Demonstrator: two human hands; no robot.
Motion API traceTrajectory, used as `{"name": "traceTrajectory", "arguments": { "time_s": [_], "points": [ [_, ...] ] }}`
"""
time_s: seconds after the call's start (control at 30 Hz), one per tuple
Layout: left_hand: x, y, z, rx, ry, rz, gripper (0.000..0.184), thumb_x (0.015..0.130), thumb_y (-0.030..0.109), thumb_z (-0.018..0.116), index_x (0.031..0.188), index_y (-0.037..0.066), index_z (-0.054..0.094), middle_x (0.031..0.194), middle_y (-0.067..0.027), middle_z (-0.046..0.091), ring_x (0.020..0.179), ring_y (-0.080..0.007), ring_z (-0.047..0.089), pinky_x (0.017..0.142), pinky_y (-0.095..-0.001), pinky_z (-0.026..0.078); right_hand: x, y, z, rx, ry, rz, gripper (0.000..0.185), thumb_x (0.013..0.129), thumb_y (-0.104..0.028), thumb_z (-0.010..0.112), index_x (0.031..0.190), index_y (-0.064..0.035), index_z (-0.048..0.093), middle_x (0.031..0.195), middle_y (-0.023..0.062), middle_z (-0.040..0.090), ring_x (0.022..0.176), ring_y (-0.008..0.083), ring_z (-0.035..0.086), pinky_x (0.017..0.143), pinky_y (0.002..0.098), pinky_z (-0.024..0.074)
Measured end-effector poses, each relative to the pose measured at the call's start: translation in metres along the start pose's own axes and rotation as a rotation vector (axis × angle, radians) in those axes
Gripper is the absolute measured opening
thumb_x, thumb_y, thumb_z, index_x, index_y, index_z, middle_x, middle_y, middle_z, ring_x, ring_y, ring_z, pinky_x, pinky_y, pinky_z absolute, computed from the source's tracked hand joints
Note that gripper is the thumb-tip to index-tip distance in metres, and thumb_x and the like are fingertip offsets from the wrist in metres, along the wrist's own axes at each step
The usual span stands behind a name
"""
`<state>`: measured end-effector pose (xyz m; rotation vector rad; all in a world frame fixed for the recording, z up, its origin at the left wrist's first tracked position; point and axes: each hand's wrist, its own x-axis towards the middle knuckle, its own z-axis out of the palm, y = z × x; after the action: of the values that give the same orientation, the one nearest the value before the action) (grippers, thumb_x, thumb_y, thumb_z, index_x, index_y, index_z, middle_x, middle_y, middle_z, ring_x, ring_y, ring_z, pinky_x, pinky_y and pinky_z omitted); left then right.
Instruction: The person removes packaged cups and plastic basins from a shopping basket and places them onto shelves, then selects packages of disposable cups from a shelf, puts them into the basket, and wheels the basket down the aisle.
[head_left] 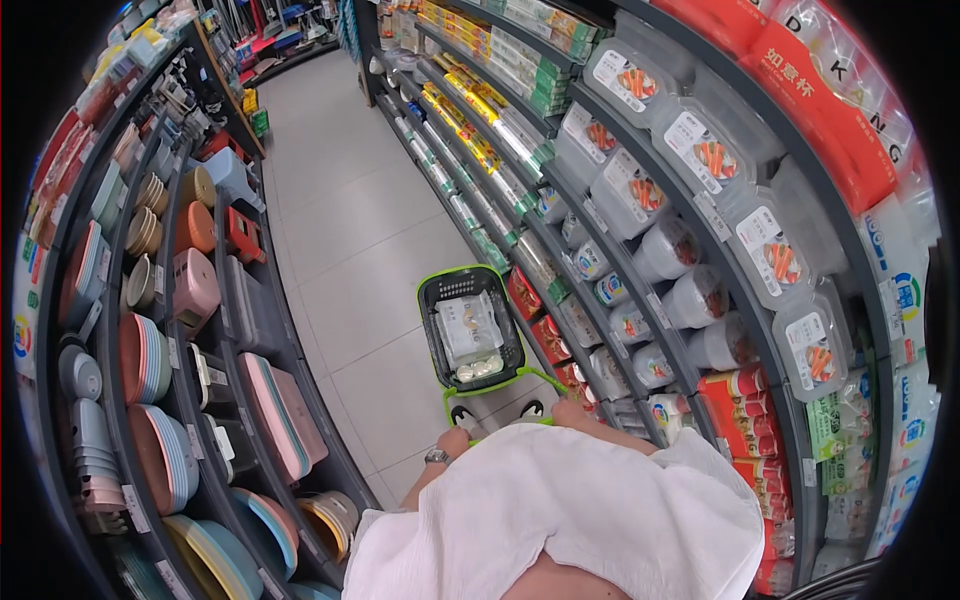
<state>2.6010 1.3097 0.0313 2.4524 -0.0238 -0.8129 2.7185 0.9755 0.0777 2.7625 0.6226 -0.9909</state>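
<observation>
In front of my feet stands a black rolling shopping basket (428,325) with a green rim. Its green handle (542,376) reaches back toward my body. My left hand (454,440), with a watch at the wrist, is closed on the handle's left side. On the right side my right hand (570,413) is closed around the same handle. Inside the basket lies a clear plastic package (468,325) with printed letters. Nearer to me in it is a pack of pale rounded items (479,369), whose kind I cannot make out.
Shelves line both sides of a tiled aisle (345,200). To the left are plastic basins (160,455) and a pink bin (194,287). To the right are clear food containers (705,150), wrap rolls (500,130) and red packs (745,420). Cleaning tools (280,30) stand at the far end.
</observation>
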Motion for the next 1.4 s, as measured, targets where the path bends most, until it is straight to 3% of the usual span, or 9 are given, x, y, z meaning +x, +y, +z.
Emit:
{"name": "traceTrajectory", "arguments": {
  "time_s": [0.17,0.27,0.47,0.63,0.73,0.9,1.13,1.27,1.4],
  "points": [
    [-0.001,-0.003,-0.014,0.094,0.053,0.047,0.024,0.083,0.029,0.065,0.09,0.012,0.079,0.1,-0.0182,0.07,0.093,-0.0359,0.071,0.078,-0.0472,0.059,0.008,-0.002,0.026,0.02,-0.003,0.018,0.037,0.09,-0.033,0.061,0.107,-0.0037,0.076,0.121,0.0203,0.069,0.129,0.0417,0.054,0.094,0.0657,0.05],
    [0.008,-0.015,-0.026,0.163,0.106,0.109,0.023,0.082,0.028,0.065,0.088,0.01,0.078,0.097,-0.0192,0.071,0.091,-0.0357,0.072,0.078,-0.0476,0.059,-0.014,-0.022,-0.024,0.112,-0.025,0.033,0.039,0.088,-0.035,0.062,0.106,-0.0034,0.076,0.118,0.021,0.069,0.122,0.0395,0.06,0.097,0.0595,0.0517],
    [0.004,-0.036,-0.074,0.131,0.088,0.079,0.025,0.079,0.028,0.066,0.09,0.011,0.08,0.094,-0.0198,0.071,0.089,-0.0372,0.07,0.079,-0.0473,0.058,0.006,-0.057,-0.04,0.202,0.039,0.059,0.04,0.084,-0.036,0.066,0.101,-0.0017,0.076,0.114,0.0239,0.069,0.119,0.0417,0.061,0.097,0.0531,0.0527],
    [-0.015,-0.051,-0.057,0.021,0.148,0.032,0.025,0.077,0.029,0.068,0.085,0.008,0.079,0.093,-0.0235,0.07,0.088,-0.041,0.069,0.081,-0.0483,0.058,0.012,-0.074,-0.047,0.141,0.109,0.013,0.039,0.081,-0.035,0.07,0.102,-0.003,0.076,0.117,0.0228,0.068,0.124,0.0444,0.056,0.1,0.0566,0.0494],
    [-0.013,-0.053,-0.043,0.006,0.153,0.021,0.027,0.077,0.031,0.069,0.087,0.009,0.079,0.093,-0.0231,0.07,0.091,-0.0402,0.069,0.083,-0.0479,0.058,0.016,-0.073,-0.045,0.04,0.123,0.007,0.048,0.084,-0.045,0.069,0.107,-0.003,0.075,0.12,0.0244,0.066,0.124,0.0439,0.053,0.099,0.0621,0.048],
    [-0.016,-0.042,-0.042,-0.089,0.185,-0.083,0.028,0.076,0.033,0.071,0.085,0.008,0.079,0.092,-0.023,0.069,0.09,-0.0402,0.068,0.082,-0.0483,0.057,0.039,-0.061,-0.048,0.064,0.151,-0.085,0.047,0.081,-0.047,0.072,0.099,-0.0038,0.076,0.111,0.0237,0.068,0.119,0.0436,0.056,0.097,0.0614,0.0477],
    [-0.014,-0.054,-0.05,-0.151,0.327,-0.151,0.02,0.079,0.026,0.07,0.084,0.009,0.08,0.092,-0.0216,0.068,0.096,-0.0372,0.066,0.085,-0.0467,0.057,0.059,-0.066,-0.062,0.09,0.304,-0.227,0.044,0.072,-0.039,0.078,0.092,0.0004,0.076,0.099,0.0241,0.069,0.112,0.0414,0.059,0.098,0.0511,0.0474],
    [0.003,-0.08,-0.048,-0.091,0.384,-0.121,0.018,0.08,0.021,0.069,0.086,0.009,0.081,0.093,-0.0212,0.068,0.097,-0.0372,0.066,0.088,-0.0459,0.057,0.081,-0.076,-0.066,0.112,0.367,-0.259,0.041,0.07,-0.036,0.08,0.09,0.0002,0.075,0.096,0.0231,0.07,0.109,0.0412,0.06,0.1,0.0513,0.046],
    [0.016,-0.099,-0.06,-0.092,0.337,-0.128,0.017,0.081,0.019,0.069,0.087,0.008,0.08,0.099,-0.0214,0.068,0.098,-0.0375,0.066,0.09,-0.0455,0.056,0.107,-0.083,-0.07,0.076,0.295,-0.422,0.033,0.07,-0.03,0.078,0.084,-0.0001,0.074,0.09,0.0226,0.071,0.096,0.0401,0.067,0.088,0.0509,0.0531]
  ]
}}
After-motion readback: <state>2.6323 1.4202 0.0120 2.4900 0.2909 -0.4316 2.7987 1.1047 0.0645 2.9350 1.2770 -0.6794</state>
